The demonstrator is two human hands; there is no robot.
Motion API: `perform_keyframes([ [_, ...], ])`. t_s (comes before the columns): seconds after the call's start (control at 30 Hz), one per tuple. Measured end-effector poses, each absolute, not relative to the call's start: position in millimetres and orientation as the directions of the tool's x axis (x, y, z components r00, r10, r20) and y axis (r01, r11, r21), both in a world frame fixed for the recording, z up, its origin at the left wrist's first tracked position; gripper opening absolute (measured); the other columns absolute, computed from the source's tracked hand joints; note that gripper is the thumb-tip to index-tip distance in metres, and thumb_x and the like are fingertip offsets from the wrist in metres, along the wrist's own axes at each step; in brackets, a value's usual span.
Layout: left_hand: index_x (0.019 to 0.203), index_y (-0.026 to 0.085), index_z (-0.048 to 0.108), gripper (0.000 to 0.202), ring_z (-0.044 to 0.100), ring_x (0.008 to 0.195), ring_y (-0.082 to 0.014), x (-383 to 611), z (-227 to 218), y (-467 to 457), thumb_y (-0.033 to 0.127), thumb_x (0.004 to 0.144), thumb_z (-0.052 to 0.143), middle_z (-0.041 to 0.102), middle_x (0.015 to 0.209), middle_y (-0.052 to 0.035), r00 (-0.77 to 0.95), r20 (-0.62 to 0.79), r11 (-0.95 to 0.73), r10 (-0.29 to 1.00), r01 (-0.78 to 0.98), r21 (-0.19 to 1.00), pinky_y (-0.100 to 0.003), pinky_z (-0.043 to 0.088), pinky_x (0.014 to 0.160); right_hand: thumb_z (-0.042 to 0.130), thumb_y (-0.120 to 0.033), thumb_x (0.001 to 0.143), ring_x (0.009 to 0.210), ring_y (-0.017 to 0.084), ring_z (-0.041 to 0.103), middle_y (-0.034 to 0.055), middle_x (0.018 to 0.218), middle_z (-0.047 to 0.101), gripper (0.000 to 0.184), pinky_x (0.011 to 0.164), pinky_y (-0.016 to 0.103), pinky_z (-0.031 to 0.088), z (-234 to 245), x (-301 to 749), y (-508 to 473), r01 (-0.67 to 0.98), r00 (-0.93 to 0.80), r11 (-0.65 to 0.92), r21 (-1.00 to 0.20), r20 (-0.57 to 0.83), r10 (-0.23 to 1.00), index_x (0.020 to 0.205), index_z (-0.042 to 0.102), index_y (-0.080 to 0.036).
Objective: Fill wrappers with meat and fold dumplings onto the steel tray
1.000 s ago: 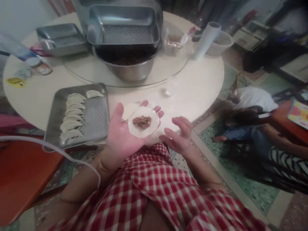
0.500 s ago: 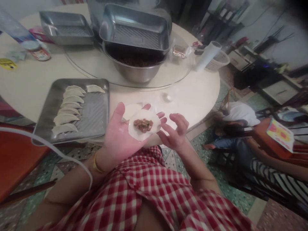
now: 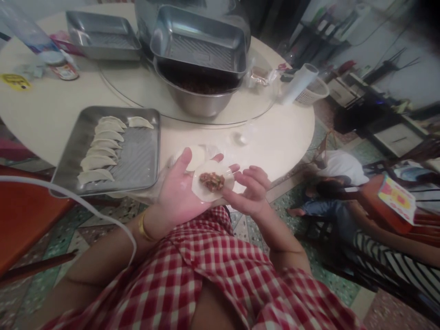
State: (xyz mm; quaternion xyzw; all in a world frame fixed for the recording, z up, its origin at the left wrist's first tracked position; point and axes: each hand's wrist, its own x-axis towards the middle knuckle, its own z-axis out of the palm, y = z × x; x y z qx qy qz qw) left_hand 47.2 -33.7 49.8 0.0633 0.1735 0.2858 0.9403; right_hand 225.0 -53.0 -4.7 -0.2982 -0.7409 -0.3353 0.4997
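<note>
A round dumpling wrapper (image 3: 202, 192) lies flat across the palm and fingers of my left hand (image 3: 175, 197), which holds it from below. On the wrapper sits a mound of minced filling (image 3: 212, 181) with green bits. My right hand (image 3: 250, 190) is at the wrapper's right edge. One of its fingertips reaches the filling's lower right side, while the other fingers are bent and apart, gripping nothing. To the left is a metal tray (image 3: 140, 158) with several folded dumplings (image 3: 98, 162) in a column and one more at its top right. Behind my left hand, more pale wrappers (image 3: 192, 158) lie on the table.
A metal bowl (image 3: 202, 106) of dark filling stands behind, with an empty metal tray (image 3: 202, 50) resting over it. Another metal tray (image 3: 106, 39), a jar (image 3: 63, 68) and a white basket (image 3: 314, 91) are on the round table (image 3: 285, 133). People sit at the right.
My right hand has moved in, so a fingertip now reaches the filling. The view has shifted slightly, and the wrapper on my left hand appears a little farther right and lower.
</note>
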Motion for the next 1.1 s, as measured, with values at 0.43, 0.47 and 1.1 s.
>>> perform_keyframes([
  [0.43, 0.146, 0.018, 0.034, 0.062, 0.066, 0.109, -0.0285, 44.9, 45.3, -26.7, 0.054, 0.096, 0.040, 0.062, 0.129, -0.0179, 0.730, -0.338, 0.804, 0.594, -0.540, 0.248, -0.046, 0.041, 0.104, 0.067, -0.048, 0.084, 0.102, 0.018, 0.053, -0.0009, 0.108, 0.058, 0.019, 0.085, 0.036, 0.051, -14.4, 233.3, -51.1, 0.733, -0.336, 0.665, 0.145, 0.927, 0.168, 0.099, 0.062, -0.038],
  [0.47, 0.146, 0.017, 0.034, 0.062, 0.066, 0.109, -0.0286, 45.0, 47.1, -26.3, 0.054, 0.096, 0.039, 0.063, 0.128, -0.0177, 0.721, -0.345, 0.799, 0.601, -0.549, 0.244, -0.046, 0.041, 0.103, 0.067, -0.045, 0.085, 0.102, 0.019, 0.054, -0.0002, 0.108, 0.058, 0.018, 0.084, 0.036, 0.051, -14.5, 233.8, -50.0, 0.750, -0.335, 0.645, 0.145, 0.925, 0.181, 0.100, 0.061, -0.037],
  [1.1, 0.140, 0.018, 0.041, 0.058, 0.068, 0.086, -0.0227, 47.3, 51.3, -31.5, 0.056, 0.096, 0.036, 0.069, 0.108, -0.0109, 0.782, -0.257, 0.823, 0.568, -0.535, 0.190, -0.042, 0.047, 0.093, 0.074, -0.028, 0.080, 0.094, 0.016, 0.056, -0.0011, 0.106, 0.059, 0.022, 0.077, 0.033, 0.056, -12.5, 233.0, -40.3, 0.767, -0.335, 0.591, 0.250, 0.942, 0.036, 0.096, 0.067, -0.041],
])
